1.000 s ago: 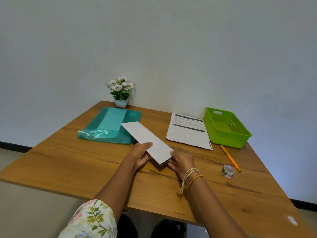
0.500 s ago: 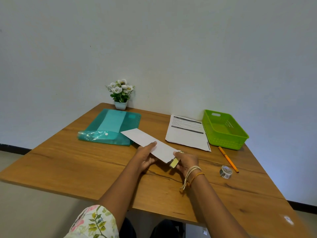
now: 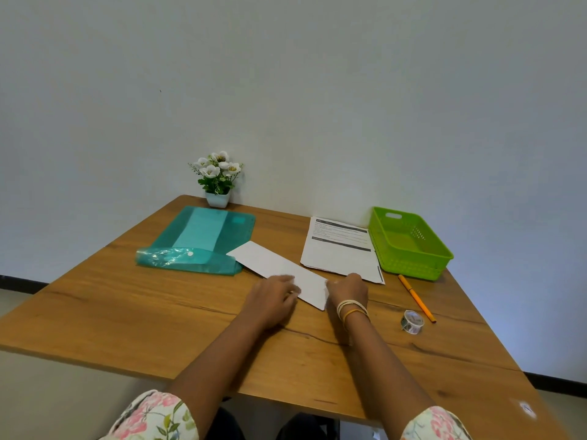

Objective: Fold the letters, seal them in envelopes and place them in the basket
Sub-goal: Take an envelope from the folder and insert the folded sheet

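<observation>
A long white envelope [image 3: 276, 263] lies slanted on the wooden table [image 3: 158, 312], flat on the surface. My left hand [image 3: 274, 298] rests on its near part with the fingers pressing down. My right hand [image 3: 347, 290] is at the envelope's near right end, fingers curled on the edge there. A stack of printed letters [image 3: 341, 252] lies just behind my right hand. The green basket [image 3: 413, 269] stands at the far right with nothing inside.
A teal plastic folder [image 3: 203, 239] lies at the far left, touching the envelope's far corner. A small flower pot [image 3: 217, 185] stands against the wall. An orange pen [image 3: 416, 298] and a roll of tape [image 3: 412, 321] lie right of my right wrist.
The envelope was held up off the table with its end flap open and now lies flat. Both hands have come down onto it, and the yellowish flap inside no longer shows.
</observation>
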Tool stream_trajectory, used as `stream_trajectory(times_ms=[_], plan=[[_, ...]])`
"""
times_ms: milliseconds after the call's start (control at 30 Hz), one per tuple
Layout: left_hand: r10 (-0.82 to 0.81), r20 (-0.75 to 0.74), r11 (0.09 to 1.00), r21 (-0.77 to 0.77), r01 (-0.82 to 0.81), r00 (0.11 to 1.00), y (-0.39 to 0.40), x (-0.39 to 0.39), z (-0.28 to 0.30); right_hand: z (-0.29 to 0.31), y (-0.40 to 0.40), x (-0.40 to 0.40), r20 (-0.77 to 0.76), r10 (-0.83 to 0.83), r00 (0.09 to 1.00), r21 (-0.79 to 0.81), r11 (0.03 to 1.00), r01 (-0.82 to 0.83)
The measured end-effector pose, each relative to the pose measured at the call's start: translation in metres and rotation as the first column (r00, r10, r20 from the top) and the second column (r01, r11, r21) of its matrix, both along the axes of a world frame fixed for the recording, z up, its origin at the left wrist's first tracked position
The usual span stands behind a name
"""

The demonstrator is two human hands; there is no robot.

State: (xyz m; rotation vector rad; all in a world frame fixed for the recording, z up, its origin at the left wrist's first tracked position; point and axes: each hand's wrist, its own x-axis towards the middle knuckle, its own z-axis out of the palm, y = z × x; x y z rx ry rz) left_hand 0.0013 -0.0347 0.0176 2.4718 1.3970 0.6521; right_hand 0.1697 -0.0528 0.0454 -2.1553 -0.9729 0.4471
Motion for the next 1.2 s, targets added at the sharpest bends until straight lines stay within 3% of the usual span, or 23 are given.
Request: stream_trajectory(times_ms=[100, 233, 367, 467, 533, 633, 700, 1033, 1200], plan=[[-0.006, -0.034, 1.0, 0.03, 0.008, 0.999, 0.001, -0.001, -0.014, -0.006, 0.001, 0.0, 0.012, 0.091, 0.996, 0.005, 0.996, -0.091], [0.0, -0.017, 0.998, 0.063, 0.001, 1.0, 0.004, -0.002, -0.017, -0.018, -0.009, 0.004, 0.181, 0.234, 0.955, -0.03, 0.972, -0.233], [-0.004, -0.015, 0.998, 0.056, 0.004, 1.0, 0.003, -0.001, -0.02, -0.035, -0.02, 0.01, 0.439, 0.347, 0.829, -0.028, 0.927, -0.373], [-0.006, -0.018, 0.999, 0.052, 0.007, 1.0, 0.003, -0.002, -0.021, -0.042, -0.026, 0.012, 0.514, 0.387, 0.765, -0.045, 0.903, -0.427], [-0.012, -0.025, 0.999, 0.046, 0.013, 1.0, 0.003, -0.001, -0.021, -0.037, -0.026, 0.015, 0.445, 0.381, 0.811, -0.009, 0.907, -0.421], [-0.011, -0.011, 1.0, 0.024, 0.012, 1.0, 0.002, -0.002, -0.02, -0.025, -0.014, 0.024, 0.164, 0.251, 0.954, 0.111, 0.956, -0.271], [-0.01, -0.001, 1.0, 0.015, 0.01, 1.0, 0.002, -0.002, -0.02, -0.018, -0.003, 0.031, 0.055, 0.211, 0.976, 0.106, 0.971, -0.215], [-0.017, 0.015, 1.0, 0.02, 0.017, 1.0, 0.001, -0.002, -0.019, 0.004, 0.026, 0.029, 0.1, 0.244, 0.965, -0.282, 0.937, -0.207], [-0.013, 0.058, 0.999, 0.03, 0.012, 0.998, 0.001, -0.004, -0.02, 0.017, 0.032, 0.028, -0.049, 0.191, 0.98, -0.332, 0.923, -0.196]])
